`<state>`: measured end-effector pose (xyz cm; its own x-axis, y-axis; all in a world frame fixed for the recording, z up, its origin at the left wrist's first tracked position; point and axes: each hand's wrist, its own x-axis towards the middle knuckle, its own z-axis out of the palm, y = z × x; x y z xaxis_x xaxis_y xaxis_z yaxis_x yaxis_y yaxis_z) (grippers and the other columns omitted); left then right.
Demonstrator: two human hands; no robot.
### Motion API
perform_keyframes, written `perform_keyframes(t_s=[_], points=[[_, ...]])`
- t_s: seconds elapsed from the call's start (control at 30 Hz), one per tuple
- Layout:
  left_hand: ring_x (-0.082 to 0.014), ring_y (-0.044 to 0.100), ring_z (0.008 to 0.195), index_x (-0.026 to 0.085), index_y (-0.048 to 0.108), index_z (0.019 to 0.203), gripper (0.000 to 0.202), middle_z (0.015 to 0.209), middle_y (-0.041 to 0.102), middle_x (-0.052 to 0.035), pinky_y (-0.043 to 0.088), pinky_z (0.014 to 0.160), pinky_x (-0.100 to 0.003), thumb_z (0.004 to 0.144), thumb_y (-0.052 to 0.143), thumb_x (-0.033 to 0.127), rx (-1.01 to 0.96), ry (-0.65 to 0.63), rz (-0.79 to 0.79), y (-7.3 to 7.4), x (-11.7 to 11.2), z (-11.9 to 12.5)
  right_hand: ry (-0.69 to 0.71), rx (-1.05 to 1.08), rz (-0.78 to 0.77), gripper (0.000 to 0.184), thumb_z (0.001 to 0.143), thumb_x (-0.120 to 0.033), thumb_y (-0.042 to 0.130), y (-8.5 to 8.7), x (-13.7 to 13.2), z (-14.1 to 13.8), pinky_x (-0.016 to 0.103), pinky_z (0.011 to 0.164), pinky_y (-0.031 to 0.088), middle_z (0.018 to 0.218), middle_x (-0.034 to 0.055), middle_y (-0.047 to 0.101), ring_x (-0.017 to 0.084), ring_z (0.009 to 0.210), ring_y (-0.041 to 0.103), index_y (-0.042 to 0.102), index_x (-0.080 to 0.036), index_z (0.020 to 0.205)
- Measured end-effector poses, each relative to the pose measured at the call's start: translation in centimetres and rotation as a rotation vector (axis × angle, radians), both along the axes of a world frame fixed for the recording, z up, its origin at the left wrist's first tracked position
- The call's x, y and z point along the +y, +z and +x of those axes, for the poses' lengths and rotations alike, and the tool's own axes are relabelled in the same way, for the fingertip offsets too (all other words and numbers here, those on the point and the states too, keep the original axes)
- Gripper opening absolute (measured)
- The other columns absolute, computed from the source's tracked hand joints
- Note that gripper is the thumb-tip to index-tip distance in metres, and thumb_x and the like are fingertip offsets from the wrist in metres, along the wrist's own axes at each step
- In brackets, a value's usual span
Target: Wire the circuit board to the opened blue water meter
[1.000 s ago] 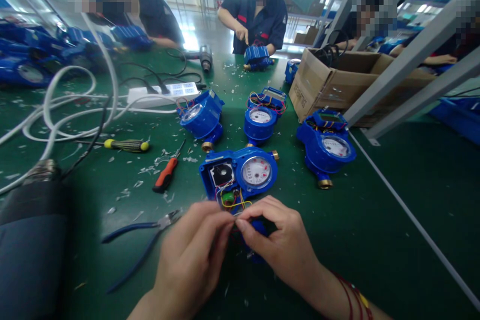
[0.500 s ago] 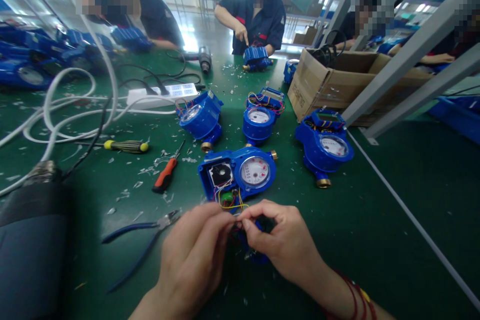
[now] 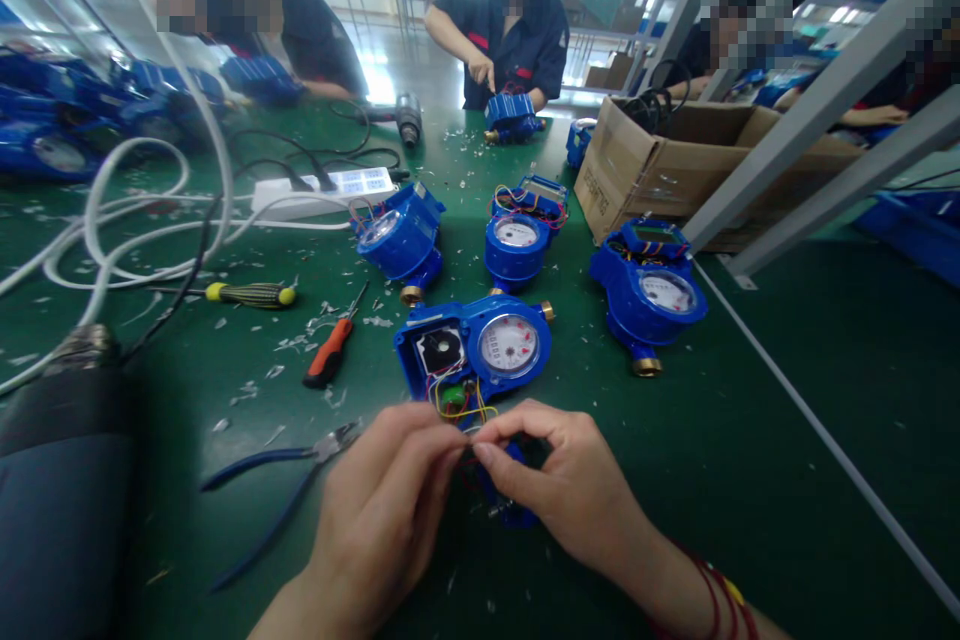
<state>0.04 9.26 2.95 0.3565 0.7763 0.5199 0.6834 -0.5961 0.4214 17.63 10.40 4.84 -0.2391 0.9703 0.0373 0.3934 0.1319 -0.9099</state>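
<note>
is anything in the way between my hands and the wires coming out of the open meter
Nothing visible. The left hand and right hand already pinch the wires just in front of the open meter; the pliers lie off to the left, apart from them.

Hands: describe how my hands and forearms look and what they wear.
The left hand and right hand are ungloved; no sleeves show on the forearms. The right wrist wears thin red string bracelets with a yellow bit; the left wrist, nothing.

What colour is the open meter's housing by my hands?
Blue; the open meter shows best in the head view.
</note>
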Motion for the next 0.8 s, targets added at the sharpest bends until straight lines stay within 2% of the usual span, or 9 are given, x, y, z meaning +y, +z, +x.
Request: perform_keyframes(t_s=[0.17, 0.4, 0.57, 0.8], points=[[-0.0139, 0.053, 0.083, 0.02, 0.052, 0.094, 0.015, 0.092, 0.049, -0.0047, 0.046, 0.069, -0.022, 0.083, 0.049, 0.01, -0.033, -0.069, -0.238, 0.9, 0.0, -0.2, 0.032, -0.033, 0.211, 0.009, 0.074, -0.013, 0.062, -0.2, -0.2, -0.1, 0.027, 0.065, 0.048, 0.072, 0.0002, 0.07, 0.014, 0.069, 0.061, 0.068, -0.019, 0.077], [-0.0144, 0.052, 0.087, 0.022, 0.052, 0.093, 0.016, 0.094, 0.05, -0.0046, 0.046, 0.072, -0.023, 0.085, 0.047, 0.009, -0.075, -0.125, -0.378, 1.1, 0.6, -1.0, 0.121, -0.113, 0.185, 0.009, 0.073, -0.016, 0.067, -0.6, 0.4, 0.1, 0.03, 0.073, 0.047, 0.082, 0.0009, 0.068, 0.016, 0.079, 0.061, 0.067, -0.02, 0.081], [-0.014, 0.052, 0.085, 0.021, 0.052, 0.091, 0.015, 0.091, 0.05, -0.004, 0.046, 0.071, -0.023, 0.085, 0.046, 0.009, -0.139, -0.13, -0.365, 1.2, 0.6, -1.2, 0.099, -0.122, 0.207, 0.005, 0.074, -0.013, 0.065, -0.6, 0.4, 0.0, 0.03, 0.07, 0.045, 0.075, -0.0001, 0.068, 0.015, 0.074, 0.059, 0.065, -0.018, 0.074], [-0.014, 0.053, 0.087, 0.021, 0.051, 0.092, 0.017, 0.093, 0.051, -0.0043, 0.046, 0.072, -0.023, 0.084, 0.047, 0.007, -0.05, -0.117, -0.358, 1.6, 0.4, -1.5, 0.075, -0.11, 0.253, 0.007, 0.073, -0.011, 0.062, -0.5, 0.2, 0.0, 0.03, 0.066, 0.043, 0.07, -0.0009, 0.067, 0.015, 0.069, 0.058, 0.064, -0.019, 0.073]])
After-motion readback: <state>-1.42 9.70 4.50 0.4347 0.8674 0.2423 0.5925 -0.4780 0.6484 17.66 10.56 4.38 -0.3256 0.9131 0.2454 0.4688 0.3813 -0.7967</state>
